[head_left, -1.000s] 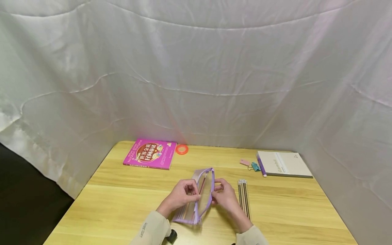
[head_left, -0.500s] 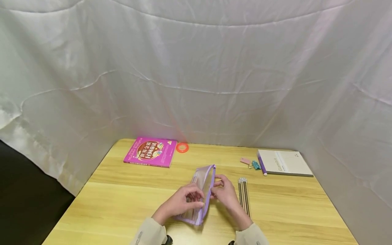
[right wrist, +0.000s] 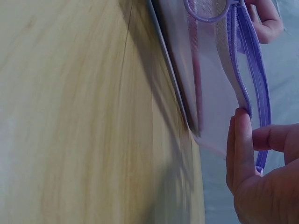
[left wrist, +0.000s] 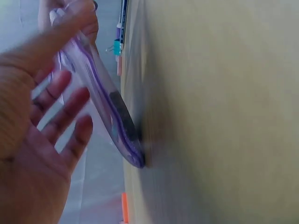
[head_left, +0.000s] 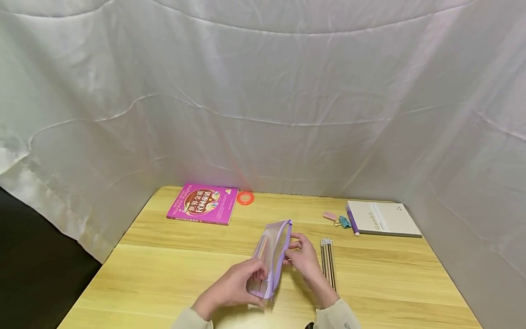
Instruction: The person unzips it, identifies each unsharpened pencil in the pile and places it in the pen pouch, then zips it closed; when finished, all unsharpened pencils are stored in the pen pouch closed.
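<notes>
A clear pencil case (head_left: 275, 246) with purple zipper edging stands tilted above the table, its zip unfastened. My right hand (head_left: 305, 258) pinches its right edge, thumb on one side and fingers on the other in the right wrist view. My left hand (head_left: 236, 283) is at its near left end, fingers loosely bent and spread apart from the thumb. In the left wrist view its fingers (left wrist: 70, 109) hold nothing; whether the thumb touches the case is unclear. A reddish pencil (right wrist: 198, 93) shows through the clear side. A round purple zipper ring (right wrist: 208, 19) hangs near the left fingers.
A bundle of pencils (head_left: 328, 262) lies right of my right hand. Farther back are a pink book (head_left: 203, 204), an orange tape ring (head_left: 245, 198), a pink eraser (head_left: 329, 216), a teal binder clip (head_left: 344, 222), a purple marker (head_left: 352, 221) and a notebook (head_left: 386, 219).
My left hand has let go of a reddish pencil inside the case and moved down to the case's near end. The case has tilted, its mouth narrower. My right hand keeps its pinch.
</notes>
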The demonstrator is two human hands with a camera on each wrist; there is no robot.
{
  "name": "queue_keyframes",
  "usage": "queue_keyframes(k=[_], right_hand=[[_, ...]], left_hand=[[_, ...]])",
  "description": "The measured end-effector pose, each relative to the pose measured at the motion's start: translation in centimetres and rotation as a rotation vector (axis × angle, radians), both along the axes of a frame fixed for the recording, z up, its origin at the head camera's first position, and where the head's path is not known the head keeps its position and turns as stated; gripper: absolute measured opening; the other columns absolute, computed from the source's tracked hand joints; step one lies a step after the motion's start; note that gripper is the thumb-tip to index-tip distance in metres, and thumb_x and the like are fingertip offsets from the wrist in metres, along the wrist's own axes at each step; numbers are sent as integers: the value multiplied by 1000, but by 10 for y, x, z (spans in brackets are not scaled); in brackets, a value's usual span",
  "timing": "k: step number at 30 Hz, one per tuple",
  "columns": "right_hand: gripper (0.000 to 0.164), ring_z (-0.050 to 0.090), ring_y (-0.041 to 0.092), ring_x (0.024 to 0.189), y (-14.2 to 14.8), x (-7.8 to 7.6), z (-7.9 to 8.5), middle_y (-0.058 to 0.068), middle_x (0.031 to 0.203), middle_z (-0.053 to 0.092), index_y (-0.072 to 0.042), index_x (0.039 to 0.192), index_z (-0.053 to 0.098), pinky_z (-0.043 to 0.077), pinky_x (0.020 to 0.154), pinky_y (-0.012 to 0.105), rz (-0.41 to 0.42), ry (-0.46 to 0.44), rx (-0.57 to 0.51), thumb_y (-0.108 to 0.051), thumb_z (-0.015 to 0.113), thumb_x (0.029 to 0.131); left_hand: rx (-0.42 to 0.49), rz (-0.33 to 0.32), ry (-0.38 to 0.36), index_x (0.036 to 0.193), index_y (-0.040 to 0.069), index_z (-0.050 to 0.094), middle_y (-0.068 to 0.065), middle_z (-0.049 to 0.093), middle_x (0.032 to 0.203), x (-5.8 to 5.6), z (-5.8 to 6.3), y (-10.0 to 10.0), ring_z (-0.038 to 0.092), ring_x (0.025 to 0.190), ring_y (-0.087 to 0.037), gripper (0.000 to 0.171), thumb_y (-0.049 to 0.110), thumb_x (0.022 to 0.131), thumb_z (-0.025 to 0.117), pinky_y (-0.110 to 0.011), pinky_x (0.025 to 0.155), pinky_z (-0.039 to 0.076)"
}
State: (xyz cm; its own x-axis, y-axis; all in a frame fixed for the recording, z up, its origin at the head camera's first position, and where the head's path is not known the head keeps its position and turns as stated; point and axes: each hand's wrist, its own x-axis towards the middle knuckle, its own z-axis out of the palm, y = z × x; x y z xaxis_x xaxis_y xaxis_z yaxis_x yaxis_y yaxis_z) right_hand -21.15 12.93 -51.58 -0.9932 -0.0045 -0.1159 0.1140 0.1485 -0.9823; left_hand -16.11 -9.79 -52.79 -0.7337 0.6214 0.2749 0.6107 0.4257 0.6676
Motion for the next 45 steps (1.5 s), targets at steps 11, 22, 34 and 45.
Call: queue_keyframes(k=[11,22,34,45], right_hand=[[58,69,18,70,6,-3,0,21,104,64,6,142,49,64,71,37,-33,-26,-6,14,61,85],[58,69,19,70,11,-5,0,23,103,65,7,141,48,64,71,37,-29,-23,0,15,61,85],[63,71,21,71,16,0,3,24,107,63,5,145,46,64,68,35,-22,-31,-13,11,68,86],[53,72,29,73,23,16,9,20,108,65,0,140,55,64,64,40,28,20,36,5,69,89]], left_hand=[[-7,78,153,99,27,69,14,72,92,4,2,-3,62,80,2,26,20,82,86,-19,73,54],[47,130,142,94,27,73,15,73,85,2,3,-5,59,72,9,9,21,90,80,-12,60,50],[93,236,78,90,24,75,13,72,82,-4,2,-5,59,69,7,6,23,89,81,-15,57,51],[76,308,99,83,25,72,11,74,82,-12,2,-4,60,69,5,12,22,87,83,-16,56,49]])
